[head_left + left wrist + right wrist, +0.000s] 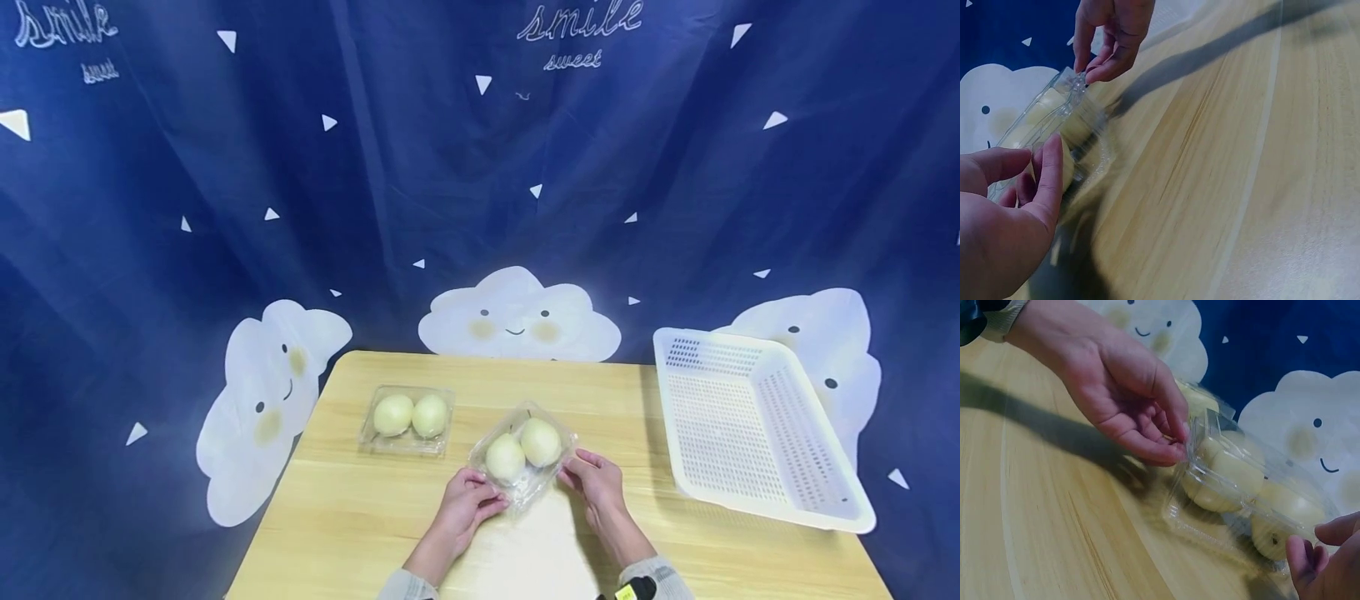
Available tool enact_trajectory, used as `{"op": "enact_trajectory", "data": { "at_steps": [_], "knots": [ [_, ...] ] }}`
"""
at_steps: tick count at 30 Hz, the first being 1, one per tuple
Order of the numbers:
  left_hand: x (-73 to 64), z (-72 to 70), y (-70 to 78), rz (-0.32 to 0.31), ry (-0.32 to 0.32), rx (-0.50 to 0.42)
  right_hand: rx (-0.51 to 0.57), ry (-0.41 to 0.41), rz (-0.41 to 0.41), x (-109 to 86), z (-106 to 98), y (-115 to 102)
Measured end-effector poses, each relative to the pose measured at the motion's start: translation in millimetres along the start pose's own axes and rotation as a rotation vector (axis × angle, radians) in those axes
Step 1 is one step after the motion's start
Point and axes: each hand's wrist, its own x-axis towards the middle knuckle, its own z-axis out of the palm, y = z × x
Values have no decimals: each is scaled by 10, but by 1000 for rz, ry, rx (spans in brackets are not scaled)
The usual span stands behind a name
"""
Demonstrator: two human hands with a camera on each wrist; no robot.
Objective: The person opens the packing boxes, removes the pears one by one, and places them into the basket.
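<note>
Glare whitens the near table point(532, 554) in the bright head view; dimmer wrist views show long shadows point(1210, 58).

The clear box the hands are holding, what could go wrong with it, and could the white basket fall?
The left hand and right hand pinch the clear box by its edges with their fingertips, so it might slip. The two round fruits inside could knock together and bruise if the box tips. The white basket seems to stick out past the side of the table, so a bump might tip it off.
</note>
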Motion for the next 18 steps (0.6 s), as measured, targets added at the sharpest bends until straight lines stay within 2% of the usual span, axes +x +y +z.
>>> {"op": "enact_trajectory", "data": {
  "at_steps": [18],
  "knots": [
    [32, 105, -63, 25, 59, -42, 3, -15, -1, -32, 55, -15]
  ]
}}
